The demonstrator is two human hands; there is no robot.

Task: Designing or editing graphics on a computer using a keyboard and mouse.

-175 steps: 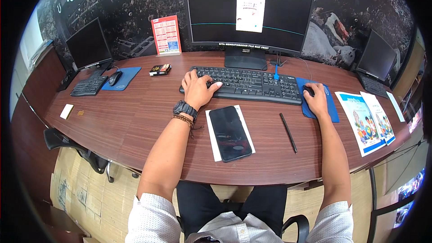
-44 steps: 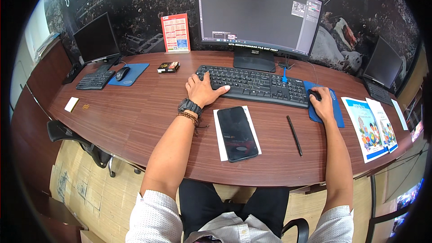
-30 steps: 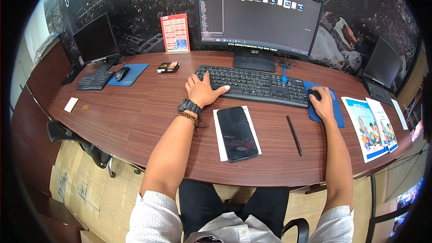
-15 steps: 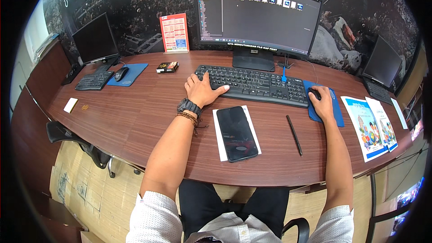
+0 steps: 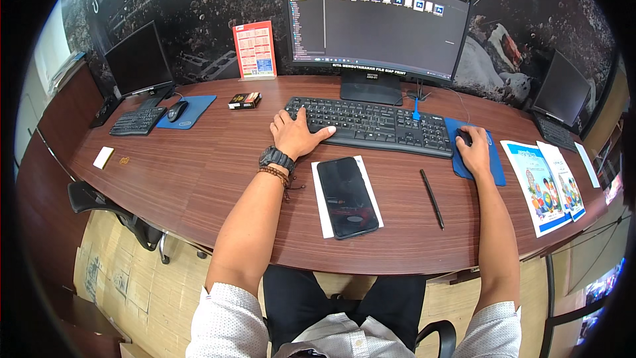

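My left hand (image 5: 295, 135), with a black watch and beaded bracelets at the wrist, rests with spread fingers on the left end of a black keyboard (image 5: 371, 121). To the right, my right hand (image 5: 474, 149) is curved over a black computer mouse (image 5: 466, 136) on a blue mouse pad (image 5: 495, 162). Behind the keyboard, a curved monitor (image 5: 384, 30) shows a dark file window with a row of icons. A black smartphone (image 5: 347, 197) lies on white paper (image 5: 323, 215) between my forearms. Beside it is a black stylus or pen (image 5: 432, 199).
At left stand a second monitor (image 5: 138, 59), keyboard (image 5: 137, 121) and mouse (image 5: 177, 111). A small black box (image 5: 244, 101) lies before a red-and-white card stand (image 5: 255, 51). Printed sheets (image 5: 536, 189) lie at right, near another monitor (image 5: 562, 89). The wooden desk (image 5: 192, 179) curves toward me.
The view has shifted very slightly. Both hands stay in place on the keyboard and mouse, and the objects on the desk have not moved.
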